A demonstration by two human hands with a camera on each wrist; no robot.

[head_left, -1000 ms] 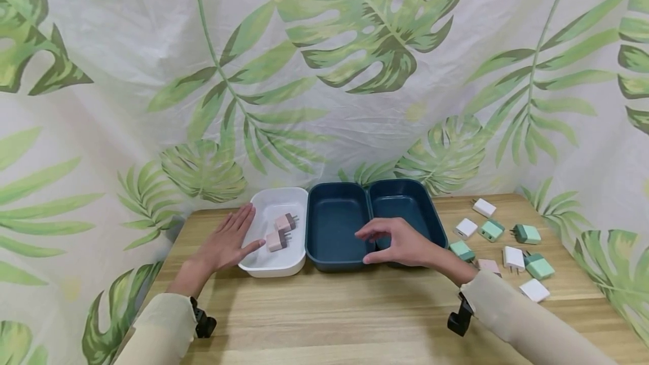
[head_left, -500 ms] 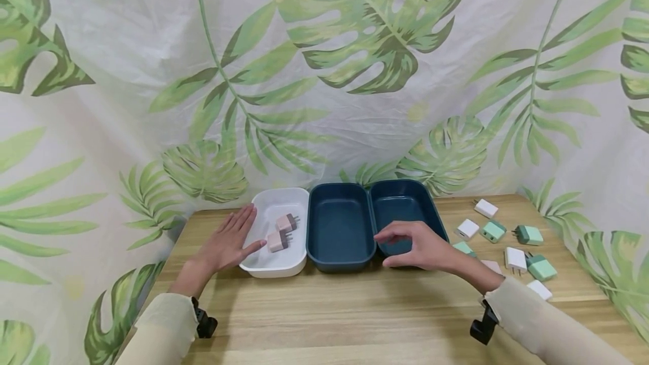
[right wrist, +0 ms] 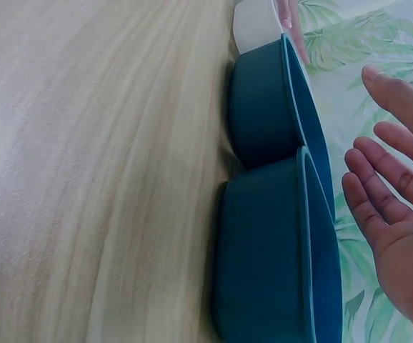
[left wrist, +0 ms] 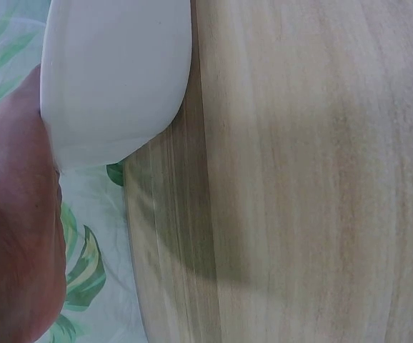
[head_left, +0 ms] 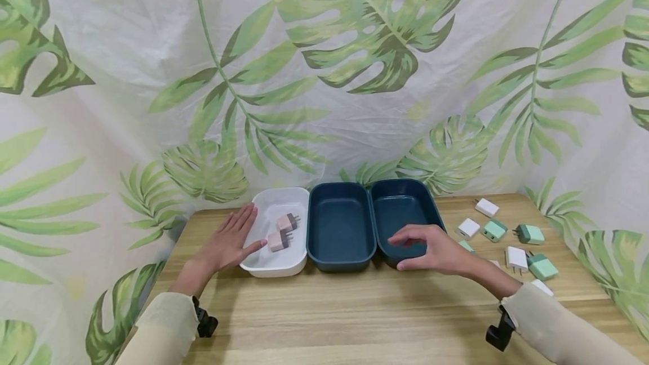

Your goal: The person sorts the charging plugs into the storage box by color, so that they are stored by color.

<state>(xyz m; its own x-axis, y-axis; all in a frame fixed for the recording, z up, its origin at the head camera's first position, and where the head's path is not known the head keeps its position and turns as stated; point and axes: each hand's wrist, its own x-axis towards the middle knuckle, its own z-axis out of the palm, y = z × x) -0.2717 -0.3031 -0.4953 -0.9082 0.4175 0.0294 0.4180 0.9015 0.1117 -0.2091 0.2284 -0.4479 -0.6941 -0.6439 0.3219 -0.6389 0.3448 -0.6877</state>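
Note:
My left hand (head_left: 227, 243) lies along the left rim of the white tray (head_left: 274, 271), fingers straight and thumb reaching over its inside. Two pink plug chargers (head_left: 287, 222) sit in that tray, prongs pointing right. In the left wrist view the hand (left wrist: 21, 214) shows only in part beside the tray wall (left wrist: 121, 78). Above the front of the right-hand dark blue tray (head_left: 400, 210) hovers my right hand (head_left: 436, 249), fingers loosely bent and holding nothing. From the right wrist view, the right hand (right wrist: 399, 193) has thumb and fingertips apart, with the blue tray (right wrist: 264, 250) beside it.
A second dark blue tray (head_left: 341, 224) stands between the white one and the right one. Several white chargers (head_left: 468, 228) and green chargers (head_left: 542, 266) are scattered on the right of the wooden table (head_left: 324, 314). Leaf-printed cloth (head_left: 324, 72) hangs behind.
My right hand has moved to the right, from the middle tray's edge to over the right tray, fingers still loosely bent. The left hand and the chargers have stayed put.

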